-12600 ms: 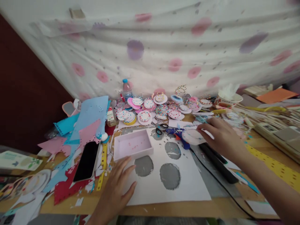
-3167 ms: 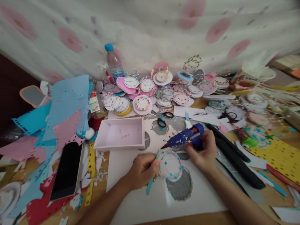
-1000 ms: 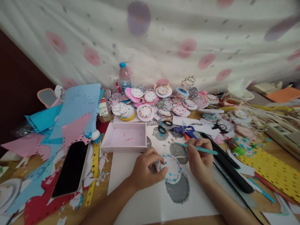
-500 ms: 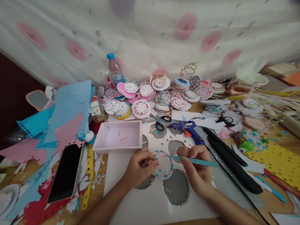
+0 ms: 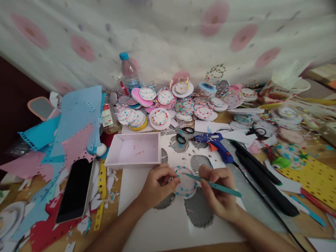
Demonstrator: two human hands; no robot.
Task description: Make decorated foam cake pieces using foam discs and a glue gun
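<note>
My left hand [image 5: 160,185] pinches the left edge of a small round white paper hat [image 5: 185,185], ringed with blue and red dots. Teal tweezers [image 5: 223,188] lie slanted in my right hand [image 5: 220,189], gripped between thumb and fingers. Their pointed tip reaches over the hat's upper part; whether it touches the paper I cannot tell. Beneath both hands is a white sheet [image 5: 147,231] with several ragged round holes that show grey.
A shallow white box [image 5: 132,162] with pink bits stands behind my left hand. A blue glue gun [image 5: 215,143], scissors [image 5: 181,139] and a black flat iron [image 5: 265,182] lie rightward. Dotted paper hats [image 5: 160,117] crowd the back; a phone [image 5: 75,190] is left.
The tweezers have tilted, their outer end now lower, and the tip has moved slightly within the hat's upper area. My left hand keeps its pinch. The whole view has shifted slightly.
</note>
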